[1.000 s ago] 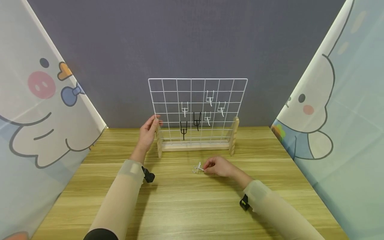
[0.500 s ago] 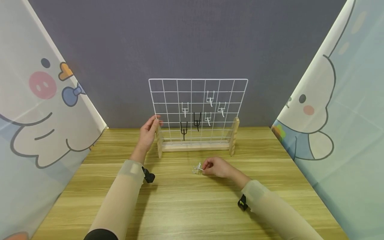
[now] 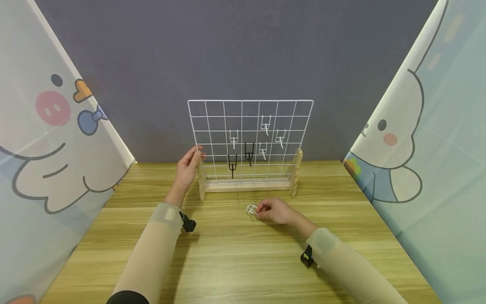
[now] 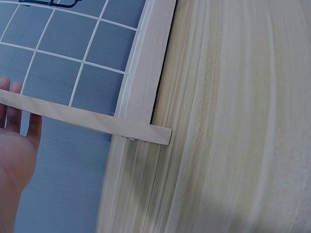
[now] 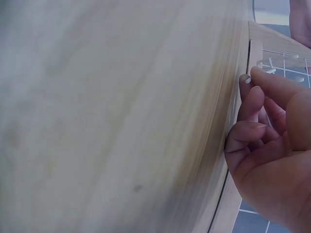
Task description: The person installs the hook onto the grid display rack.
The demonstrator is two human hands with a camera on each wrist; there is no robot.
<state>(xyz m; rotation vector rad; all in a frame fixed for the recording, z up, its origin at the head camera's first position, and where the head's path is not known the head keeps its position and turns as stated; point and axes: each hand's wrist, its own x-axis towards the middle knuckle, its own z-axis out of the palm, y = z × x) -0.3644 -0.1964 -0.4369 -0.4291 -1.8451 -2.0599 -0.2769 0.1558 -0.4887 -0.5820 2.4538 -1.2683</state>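
A white wire grid rack [image 3: 250, 100] stands upright in a wooden base [image 3: 247, 185] on the table. My left hand [image 3: 186, 169] holds its left wooden post [image 3: 201, 183], thumb in front and fingertips showing behind. The left wrist view shows that post [image 4: 87, 119] crossing my fingers. In front of the rack, my right hand [image 3: 276, 211] pinches the end of a small white wire hook [image 3: 251, 209] between thumb and index finger. The right wrist view has this pinch near its right edge, the hook [image 5: 270, 71] partly hidden by the thumb.
Several white hooks, such as the upper one [image 3: 265, 126], hang on the grid. Two black hooks hang lower, one [image 3: 249, 156] near the middle and one [image 3: 233, 166] to its left. A grey panel [image 3: 243, 50] rises behind, with printed cloths [image 3: 402, 105] at both sides.
The white hook has turned in my right fingers, and its prongs now lie closer to the hand. The left hand stays on the post.
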